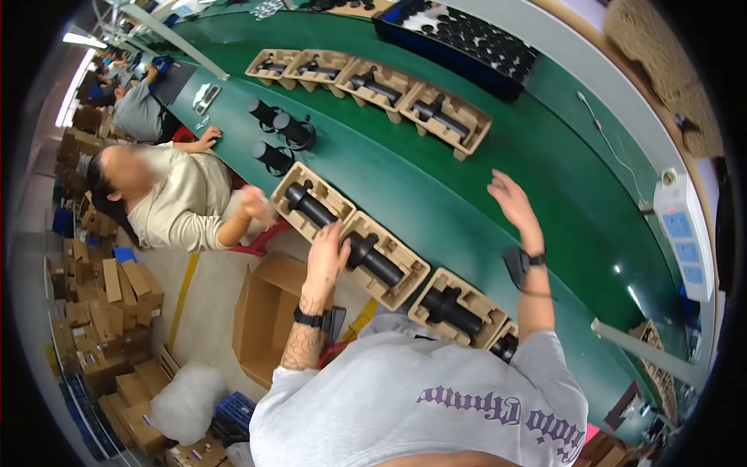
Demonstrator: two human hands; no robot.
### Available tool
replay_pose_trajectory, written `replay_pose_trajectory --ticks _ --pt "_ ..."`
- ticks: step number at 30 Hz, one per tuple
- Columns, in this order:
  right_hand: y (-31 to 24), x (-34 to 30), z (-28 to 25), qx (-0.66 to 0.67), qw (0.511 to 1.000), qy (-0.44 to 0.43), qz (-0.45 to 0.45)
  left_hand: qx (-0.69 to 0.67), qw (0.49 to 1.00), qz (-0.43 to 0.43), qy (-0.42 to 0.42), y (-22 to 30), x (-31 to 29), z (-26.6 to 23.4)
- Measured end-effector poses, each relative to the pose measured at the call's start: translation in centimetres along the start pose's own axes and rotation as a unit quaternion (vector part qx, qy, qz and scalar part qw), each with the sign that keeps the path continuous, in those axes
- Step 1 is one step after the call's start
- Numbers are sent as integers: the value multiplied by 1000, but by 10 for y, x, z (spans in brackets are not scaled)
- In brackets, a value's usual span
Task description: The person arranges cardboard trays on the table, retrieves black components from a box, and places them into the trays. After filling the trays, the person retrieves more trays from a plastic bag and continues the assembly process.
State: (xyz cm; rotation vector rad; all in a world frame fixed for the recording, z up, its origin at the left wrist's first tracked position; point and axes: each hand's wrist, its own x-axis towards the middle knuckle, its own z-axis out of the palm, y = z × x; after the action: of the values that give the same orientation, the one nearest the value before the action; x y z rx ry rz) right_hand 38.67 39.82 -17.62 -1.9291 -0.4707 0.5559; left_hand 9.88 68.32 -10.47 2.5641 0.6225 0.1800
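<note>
My left hand (325,255) lies at the adjoining ends of two brown moulded-pulp trays, fingers extended and thumb apart. It touches the tray edge beside a black cylindrical device. One tray (317,180) is on its far left side, with a black device (311,207) inside. The other tray (416,272) holds a similar black device (380,263) with a round knob. My right hand (513,201) hovers over the green work surface, empty, with fingers spread. Closer to my body sits another pulp tray (436,279) with a black device (451,310).
Several filled trays (373,86) line the green bench (373,171). Black cylindrical parts (292,132) stand near a seated co-worker (179,194). A blue bin (467,43) holds small black parts. An open cardboard box (268,311) is on the floor; a power strip (685,233) is at right.
</note>
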Motion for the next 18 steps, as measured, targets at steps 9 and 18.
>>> replay_pose_trajectory --ticks 9,18 --pt "-20 -280 3 -349 899 36 263 193 970 3 -148 -69 25 47" --pt "9 -310 69 -438 841 183 258 195 961 75 -178 -66 25 52"
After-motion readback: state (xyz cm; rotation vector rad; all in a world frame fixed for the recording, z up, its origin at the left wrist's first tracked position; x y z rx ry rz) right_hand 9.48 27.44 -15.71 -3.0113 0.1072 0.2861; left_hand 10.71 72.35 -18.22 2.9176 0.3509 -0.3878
